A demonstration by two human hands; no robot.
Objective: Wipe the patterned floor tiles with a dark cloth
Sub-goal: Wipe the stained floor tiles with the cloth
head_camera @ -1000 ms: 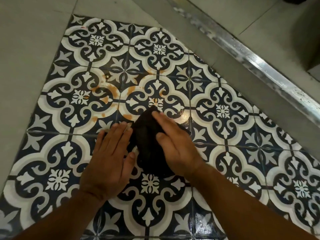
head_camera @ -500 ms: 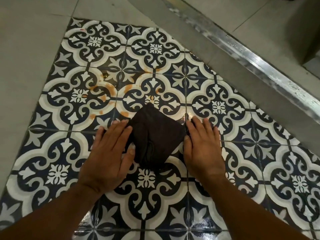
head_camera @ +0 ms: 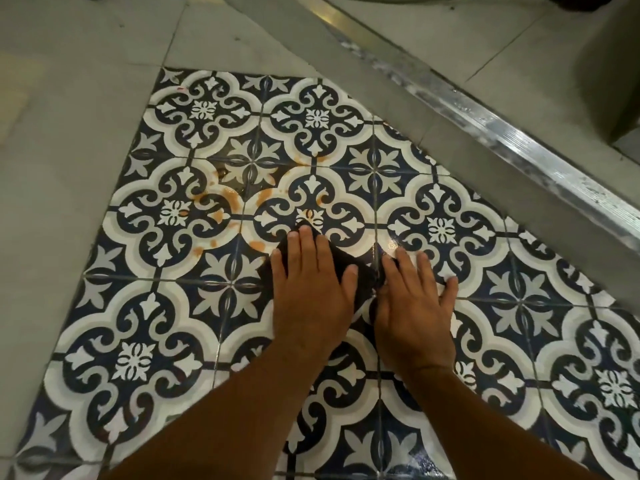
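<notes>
Both hands lie flat, fingers spread, gripping nothing.
Left hand (head_camera: 311, 292) presses on the dark cloth (head_camera: 362, 277), covering most of it; right hand (head_camera: 414, 306) rests on the tiles (head_camera: 519, 289), seemingly touching the cloth's edge. Orange stains (head_camera: 225, 202) sit just beyond, toward the left.

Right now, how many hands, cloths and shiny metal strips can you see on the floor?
Hands: 2, the left hand flat on the cloth and the right hand flat beside it.
Dark cloth: 1, mostly hidden under the left hand.
Metal strip: 1, along the edge of the patterned tiles.
Total: 4.
</notes>
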